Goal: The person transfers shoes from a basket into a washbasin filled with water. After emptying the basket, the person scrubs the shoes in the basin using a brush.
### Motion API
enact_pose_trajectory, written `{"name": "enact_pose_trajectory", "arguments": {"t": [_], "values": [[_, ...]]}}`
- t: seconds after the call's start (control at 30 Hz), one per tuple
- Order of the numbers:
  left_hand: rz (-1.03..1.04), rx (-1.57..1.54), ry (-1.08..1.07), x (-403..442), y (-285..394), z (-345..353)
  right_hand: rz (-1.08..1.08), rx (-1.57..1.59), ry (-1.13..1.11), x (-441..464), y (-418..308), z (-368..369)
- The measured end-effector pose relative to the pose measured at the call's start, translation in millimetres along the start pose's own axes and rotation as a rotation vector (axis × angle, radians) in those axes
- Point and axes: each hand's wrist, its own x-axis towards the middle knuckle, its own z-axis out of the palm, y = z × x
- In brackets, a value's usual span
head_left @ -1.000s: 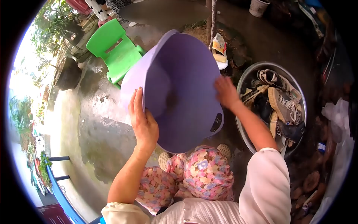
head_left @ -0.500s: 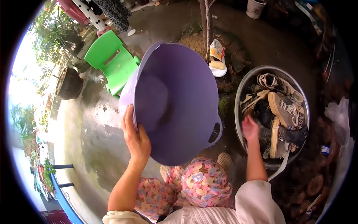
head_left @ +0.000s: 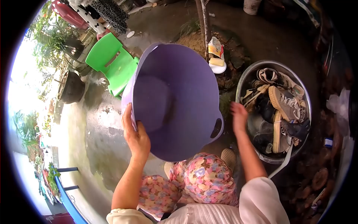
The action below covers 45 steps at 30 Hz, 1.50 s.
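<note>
A large purple tub is tilted toward me, its hollow inside showing a dark smudge. My left hand grips the tub's left rim, thumb inside and fingers around the outer wall. Between the tub's looped handle and a metal basin hovers my right hand. It holds nothing, and its slightly blurred fingers stretch forward. Several shoes lie heaped in the basin, among them a grey sneaker with a pale sole and a black shoe.
A green plastic chair stands on the wet concrete floor at the left. Past the tub, a yellow soap bar rests on a white dish beside a thin tree trunk. A pale strap hangs over the basin's near rim.
My right hand has moved up and left, from over the basin to the space beside the tub. The left hand keeps its hold on the tub, which has barely shifted.
</note>
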Motion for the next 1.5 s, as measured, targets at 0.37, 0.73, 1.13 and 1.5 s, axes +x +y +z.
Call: {"name": "enact_pose_trajectory", "arguments": {"t": [0.37,0.73,1.13,1.5], "values": [[0.074,0.089,-0.024,-3.7,7.0,16.7,0.331,0.486,-0.749,-5.7,-95.4,43.1],[-0.307,-0.899,-0.270,26.8,-22.8,-13.0,-0.091,0.088,-0.850,-138.7,-168.8,223.3],[-0.979,-0.554,0.172,13.1,-215.9,-46.4,0.136,0.314,-0.998,-108.2,-238.4,158.5],[-0.251,-0.526,-0.167,87.7,39.1,-55.8,0.154,0.542,-0.813,-42.5,-185.1,104.7]]}}
